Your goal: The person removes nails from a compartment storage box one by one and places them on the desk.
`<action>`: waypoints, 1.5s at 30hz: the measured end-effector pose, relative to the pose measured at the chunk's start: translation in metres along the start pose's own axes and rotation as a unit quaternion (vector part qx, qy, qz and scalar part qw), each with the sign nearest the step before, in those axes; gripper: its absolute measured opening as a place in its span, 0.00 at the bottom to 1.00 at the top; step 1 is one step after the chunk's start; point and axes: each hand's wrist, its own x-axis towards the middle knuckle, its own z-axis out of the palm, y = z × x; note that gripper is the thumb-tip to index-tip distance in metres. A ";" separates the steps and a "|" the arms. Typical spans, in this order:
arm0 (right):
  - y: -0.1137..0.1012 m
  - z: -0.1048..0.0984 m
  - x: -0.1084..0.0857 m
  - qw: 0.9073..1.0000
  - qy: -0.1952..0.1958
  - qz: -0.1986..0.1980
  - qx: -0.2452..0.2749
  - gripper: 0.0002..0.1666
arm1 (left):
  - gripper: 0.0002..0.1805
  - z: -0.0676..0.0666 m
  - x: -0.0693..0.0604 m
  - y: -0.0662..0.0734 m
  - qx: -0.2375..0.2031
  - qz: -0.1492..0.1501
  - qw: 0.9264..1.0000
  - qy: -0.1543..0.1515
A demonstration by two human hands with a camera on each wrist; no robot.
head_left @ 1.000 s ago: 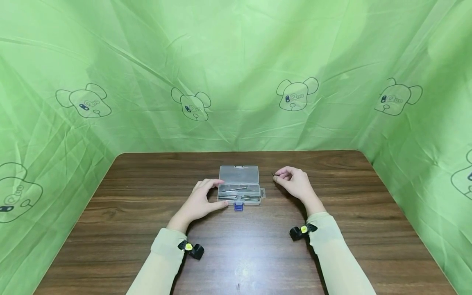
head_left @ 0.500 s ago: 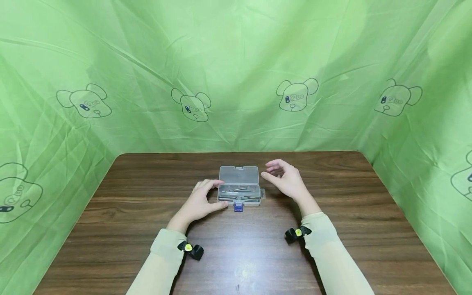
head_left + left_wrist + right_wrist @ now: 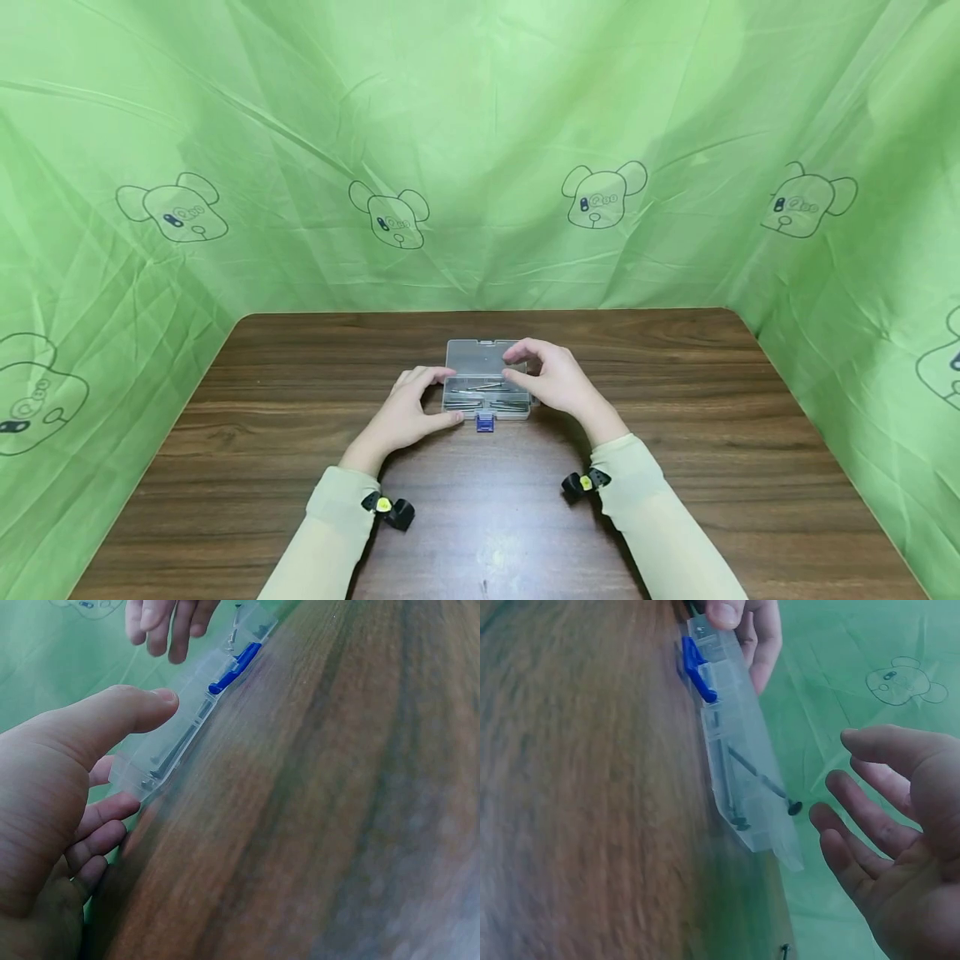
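A clear plastic compartment box point(image 3: 486, 398) with a blue latch point(image 3: 485, 423) lies with its lid point(image 3: 474, 357) raised behind it. Long thin metal nails point(image 3: 483, 386) lie in its compartments. The left hand point(image 3: 408, 410) grips the box's left end, thumb at the front and fingers towards the back. Over the right side hovers the right hand point(image 3: 551, 375), its fingers apart and nothing visible between them. From the right wrist view, a flat-headed nail point(image 3: 765, 781) slants up beyond the box rim, near the right fingertips but apart from them.
Brown wood-grain table point(image 3: 300, 400) lies all around the box. A small nail point(image 3: 784, 951) is at the table's edge in the right wrist view, past the box's end. Green printed cloth point(image 3: 480, 250) hangs behind and at both sides.
My right hand has moved left from beside the box to above its right side. It pinched a small dark piece a second ago, which no longer shows in its fingers. My left hand stays put.
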 end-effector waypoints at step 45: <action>0.011 0.014 0.013 0.983 -0.058 -0.104 -0.138 0.05 | 0.41 0.000 0.001 0.001 0.009 -0.008 1.000 -0.005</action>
